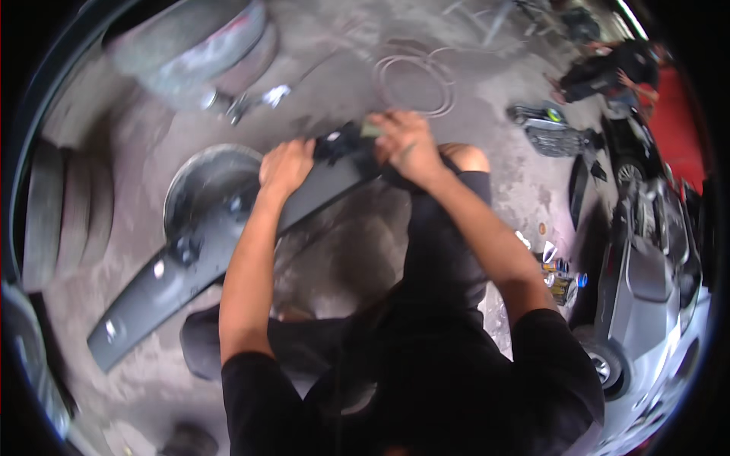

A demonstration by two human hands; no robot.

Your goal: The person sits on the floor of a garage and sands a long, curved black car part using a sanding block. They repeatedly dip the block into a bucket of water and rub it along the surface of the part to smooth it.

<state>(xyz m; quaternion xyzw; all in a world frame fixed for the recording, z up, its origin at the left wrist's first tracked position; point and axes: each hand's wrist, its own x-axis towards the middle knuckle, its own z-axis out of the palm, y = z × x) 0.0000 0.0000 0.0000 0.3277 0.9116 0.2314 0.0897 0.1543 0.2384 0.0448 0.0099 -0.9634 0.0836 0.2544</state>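
Note:
A long dark grey car trim panel (144, 304) runs slantwise across my lap, from the lower left up to my right knee. My left hand (287, 167) is closed over the panel's far edge, near its upper part. At the panel's upper right end, my right hand (407, 144) pinches a small greenish pad (371, 131); blur hides its exact kind. Between my hands, black fittings (338, 143) show along the panel's edge. Behind the panel stands a round grey basin (176, 186), partly covered by it.
Tyres (46, 216) stand at the left, and a large bumper-like part (190, 61) lies far left. Ahead is a coiled hose (378, 80). To the right are bottles (563, 287), a silver car (646, 296) and another person (608, 72).

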